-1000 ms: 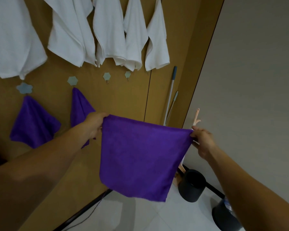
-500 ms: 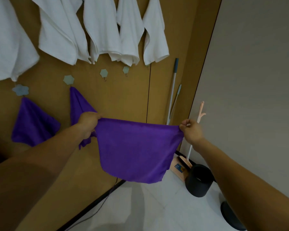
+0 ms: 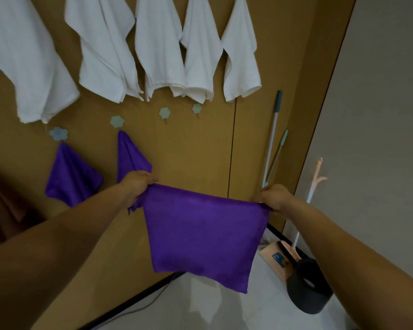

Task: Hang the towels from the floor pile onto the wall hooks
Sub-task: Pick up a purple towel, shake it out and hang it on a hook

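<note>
Towel [image 3: 200, 234], purple, is held spread in the air in front of the wall [image 3: 200, 144] and above the floor [image 3: 224, 310]. Its two upper corners are gripped, one pinched by the left hand [image 3: 138, 184] and the other by the right hand [image 3: 275, 197], with the fingers of both hands curled on the cloth. Along the top edge of the wall five white towels [image 3: 157, 48] are hung in a row. Below them, toward the left edge, two purple hung towels [image 3: 72, 177] are seen on flower-shaped hooks [image 3: 117, 121]. The nearer one is partly hidden by the left hand. A dark bin [image 3: 308, 289] is set on the floor by the right corner, with a dustpan [image 3: 275, 256] just beside it. Two poles [image 3: 272, 139] are leaned in that corner. Two bare hooks [image 3: 165, 113] are fixed right of the occupied ones.
</note>
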Demonstrator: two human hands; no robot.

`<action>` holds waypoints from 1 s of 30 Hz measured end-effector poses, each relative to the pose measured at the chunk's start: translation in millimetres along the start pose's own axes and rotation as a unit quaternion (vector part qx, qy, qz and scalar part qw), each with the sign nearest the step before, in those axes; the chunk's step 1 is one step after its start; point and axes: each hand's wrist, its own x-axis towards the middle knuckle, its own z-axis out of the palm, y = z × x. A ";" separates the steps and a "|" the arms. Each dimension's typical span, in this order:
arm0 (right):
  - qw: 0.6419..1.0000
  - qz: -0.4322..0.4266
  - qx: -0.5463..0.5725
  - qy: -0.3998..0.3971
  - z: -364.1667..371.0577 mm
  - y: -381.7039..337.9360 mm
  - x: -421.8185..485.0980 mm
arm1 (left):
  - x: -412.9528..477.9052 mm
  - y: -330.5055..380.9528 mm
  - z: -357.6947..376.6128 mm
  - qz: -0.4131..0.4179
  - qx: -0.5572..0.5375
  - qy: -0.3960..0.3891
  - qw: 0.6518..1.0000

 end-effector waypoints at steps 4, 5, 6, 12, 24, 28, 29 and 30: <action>0.994 -0.038 0.089 -0.040 -2.6 1.8 9.7 | -13.9 4.6 4.6 -0.058 0.036 -0.037 0.997; 0.992 -0.047 0.102 -0.055 -4.6 2.9 11.9 | -17.1 6.1 4.0 -0.085 0.065 -0.062 0.992; 0.991 -0.054 0.098 -0.074 -6.9 4.4 13.8 | -21.1 8.2 3.3 -0.107 0.099 -0.090 0.985; 0.964 -0.161 -0.198 -0.076 -13.5 5.1 27.4 | -34.8 17.0 9.9 -0.111 0.349 -0.203 0.908; 0.932 -0.309 -0.135 0.135 -20.7 -24.8 48.2 | -25.0 28.7 26.8 0.185 0.439 -0.025 0.879; 0.938 -0.321 -0.022 0.130 -7.6 -45.1 53.9 | -12.1 18.6 27.3 0.205 0.412 -0.027 0.887; 0.935 -0.330 -0.015 0.127 -2.7 -50.6 57.5 | -8.5 16.5 27.5 0.212 0.366 -0.029 0.905; 0.934 -0.338 -0.013 0.117 2.5 -56.1 62.2 | -3.4 14.8 27.9 0.217 0.323 -0.022 0.921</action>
